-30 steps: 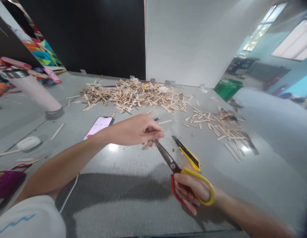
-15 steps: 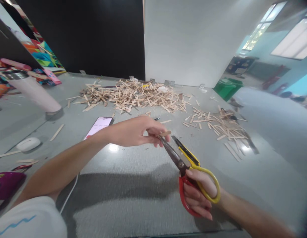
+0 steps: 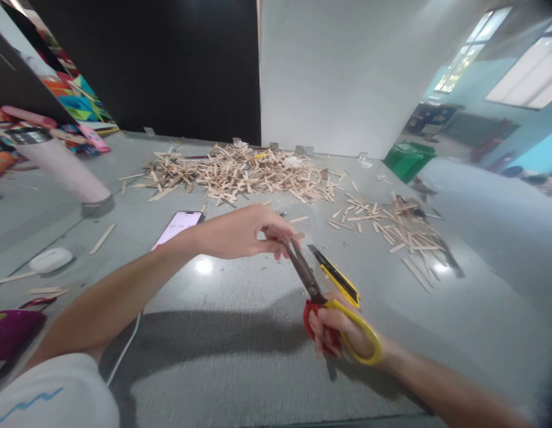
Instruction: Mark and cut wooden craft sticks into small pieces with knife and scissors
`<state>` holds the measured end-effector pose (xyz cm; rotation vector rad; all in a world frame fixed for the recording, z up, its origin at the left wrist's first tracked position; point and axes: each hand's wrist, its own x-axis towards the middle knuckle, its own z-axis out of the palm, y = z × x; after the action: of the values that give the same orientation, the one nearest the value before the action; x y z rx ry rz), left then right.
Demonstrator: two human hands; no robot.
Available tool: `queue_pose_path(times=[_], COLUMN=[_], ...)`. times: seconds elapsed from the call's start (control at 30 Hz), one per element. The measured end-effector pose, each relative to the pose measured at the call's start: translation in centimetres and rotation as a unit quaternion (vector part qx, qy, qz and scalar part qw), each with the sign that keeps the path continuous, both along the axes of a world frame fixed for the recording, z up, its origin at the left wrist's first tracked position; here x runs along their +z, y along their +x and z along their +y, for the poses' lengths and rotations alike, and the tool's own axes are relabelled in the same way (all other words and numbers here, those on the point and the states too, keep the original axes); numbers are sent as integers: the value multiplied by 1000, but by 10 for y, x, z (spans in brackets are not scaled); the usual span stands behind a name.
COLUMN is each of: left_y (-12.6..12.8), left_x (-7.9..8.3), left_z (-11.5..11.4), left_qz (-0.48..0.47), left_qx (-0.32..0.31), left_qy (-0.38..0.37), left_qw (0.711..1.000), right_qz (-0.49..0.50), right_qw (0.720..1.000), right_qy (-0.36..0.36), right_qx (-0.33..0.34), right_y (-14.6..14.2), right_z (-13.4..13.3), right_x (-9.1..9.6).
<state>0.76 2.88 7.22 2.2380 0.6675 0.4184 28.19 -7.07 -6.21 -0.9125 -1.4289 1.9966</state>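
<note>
My left hand [image 3: 258, 235] pinches a short wooden stick [image 3: 298, 236] over the middle of the grey table. The stick's far end peeks out past my fingertips; the rest is hidden by them. In my right hand [image 3: 342, 330] is a pair of scissors [image 3: 310, 282] with one red and one yellow handle. Their blades are slightly apart and point up and left, the tips at the stick by my left fingers. Just right of the blades lies a yellow and black utility knife [image 3: 341, 279] on the table.
A big heap of wooden sticks [image 3: 244, 172] lies at the back, a smaller pile [image 3: 405, 223] at the right. A phone [image 3: 178, 226] rests left of my hand. Farther left are a pale pink bottle [image 3: 66, 166] and a white computer mouse [image 3: 52, 260]. A green bin [image 3: 408, 160] stands beyond.
My right hand and the scissors have shifted left and slightly up, and the blades have parted. The stick's visible end is shorter and tilts differently. My left hand has risen slightly.
</note>
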Motion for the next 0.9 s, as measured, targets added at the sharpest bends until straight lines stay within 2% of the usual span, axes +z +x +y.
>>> queue_pose_path(times=[0.17, 0.4, 0.7, 0.8, 0.9], left_y=[0, 1, 1, 1, 1], left_x=[0, 7, 0, -2, -3], left_z=[-2, -13, -1, 3, 5], left_qz=[21, 53, 29, 30, 27], left_qx=[7, 32, 18, 13, 2], left_qy=[23, 47, 33, 30, 51], left_qw=[999, 997, 999, 999, 998], right_qz=[-13, -22, -46, -35, 31], right_qw=[1000, 999, 999, 999, 988], right_qy=[11, 13, 26, -17, -123], right_qx=[-2, -29, -5, 30, 89], right_y=[-4, -8, -7, -4, -2], right_z=[1, -2, -2, -3, -2], right_x=[8, 6, 11, 6, 1])
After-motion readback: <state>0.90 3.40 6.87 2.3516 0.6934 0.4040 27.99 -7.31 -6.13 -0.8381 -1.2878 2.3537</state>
